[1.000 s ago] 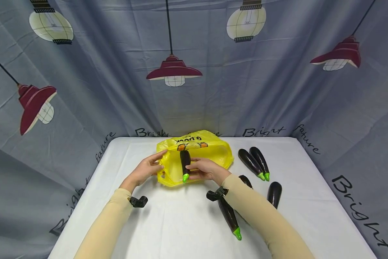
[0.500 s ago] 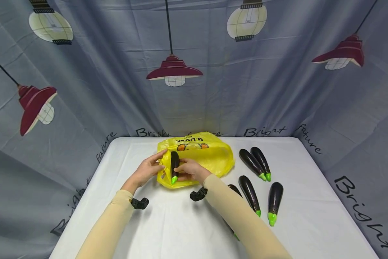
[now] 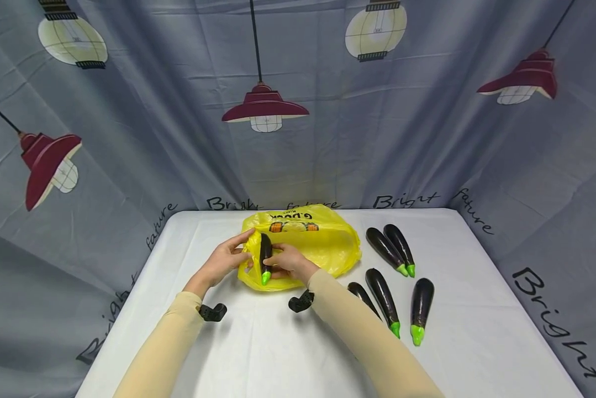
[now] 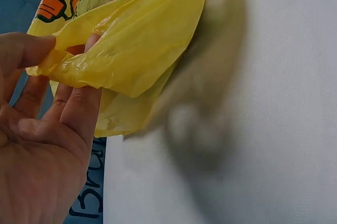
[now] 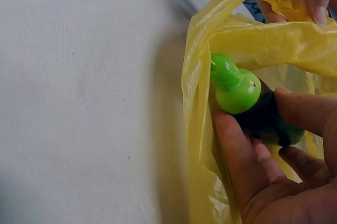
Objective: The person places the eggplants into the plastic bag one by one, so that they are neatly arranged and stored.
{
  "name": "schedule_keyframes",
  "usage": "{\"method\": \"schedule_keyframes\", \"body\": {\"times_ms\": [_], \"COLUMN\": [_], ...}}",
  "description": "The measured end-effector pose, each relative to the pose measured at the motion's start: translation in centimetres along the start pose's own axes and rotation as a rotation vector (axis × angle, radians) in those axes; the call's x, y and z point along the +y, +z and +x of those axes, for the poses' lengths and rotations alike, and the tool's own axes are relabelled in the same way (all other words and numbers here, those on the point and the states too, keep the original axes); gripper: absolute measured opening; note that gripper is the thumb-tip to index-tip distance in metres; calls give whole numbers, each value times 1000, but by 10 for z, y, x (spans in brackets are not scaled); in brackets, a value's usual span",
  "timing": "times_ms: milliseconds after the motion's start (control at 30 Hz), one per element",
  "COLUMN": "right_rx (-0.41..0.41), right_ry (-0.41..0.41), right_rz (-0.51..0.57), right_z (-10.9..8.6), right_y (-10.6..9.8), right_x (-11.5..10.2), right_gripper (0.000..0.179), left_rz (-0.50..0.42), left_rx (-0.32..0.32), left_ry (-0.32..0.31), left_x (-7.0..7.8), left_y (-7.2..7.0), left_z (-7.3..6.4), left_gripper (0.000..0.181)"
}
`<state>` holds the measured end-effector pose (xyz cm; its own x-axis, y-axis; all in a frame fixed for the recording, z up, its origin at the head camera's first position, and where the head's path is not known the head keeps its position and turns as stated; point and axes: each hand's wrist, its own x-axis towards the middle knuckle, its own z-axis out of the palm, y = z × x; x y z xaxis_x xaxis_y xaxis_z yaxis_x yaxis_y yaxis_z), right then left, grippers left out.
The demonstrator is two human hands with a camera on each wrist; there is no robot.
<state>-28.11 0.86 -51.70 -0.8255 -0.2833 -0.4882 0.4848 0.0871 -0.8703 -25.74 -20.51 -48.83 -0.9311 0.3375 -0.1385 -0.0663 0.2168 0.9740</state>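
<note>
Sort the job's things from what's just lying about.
In use:
yellow plastic bag, pinched by the left hand
glossy black, green-stemmed eggplant, held by the right hand in the bag's mouth

Lying about:
five similar loose eggplants, perhaps next, on the white table

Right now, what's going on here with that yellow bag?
A person is using both hands. The left hand pinches the edge of the yellow bag, and the right hand holds a dark eggplant in the bag's mouth, its green stem end facing out. The fingers haven't let go of it. Five more eggplants lie on the white table to the right, one partly hidden by the right sleeve.
</note>
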Motion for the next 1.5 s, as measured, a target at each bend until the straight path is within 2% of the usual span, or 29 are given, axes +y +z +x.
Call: {"method": "schedule_keyframes", "body": {"times_ms": [200,433,633,833,967,1233,1367,1500], "right_rx": [41,96,102,80,36,-43,-50,-20], "right_ry": [-51,-106,-111,-120,-139,-193,-215,-227], "right_rz": [-59,-204,-232,-324,-365,-389,-389,-383], "right_z": [-2,-3,-9,-22,-35,-65,-79,-95], "right_y": [6,10,6,-9,-21,-47,-63,-83], "right_x": [2,4,4,-2,-7,-14,-17,-22], "right_gripper": [70,62,61,60,58,63,63,60], "left_rz": [-3,37,55,58,52,46,41,41], "left_rx": [14,16,19,41,50,48,41,46], "left_ry": [-18,13,34,21,9,16,26,24], "left_x": [0,-2,-4,-4,-5,-8,-10,-11], "left_y": [1,3,4,2,2,1,1,0], "left_z": [0,0,-1,-1,-1,0,-1,-2], "left_gripper": [67,66,65,64,64,65,66,66]}}
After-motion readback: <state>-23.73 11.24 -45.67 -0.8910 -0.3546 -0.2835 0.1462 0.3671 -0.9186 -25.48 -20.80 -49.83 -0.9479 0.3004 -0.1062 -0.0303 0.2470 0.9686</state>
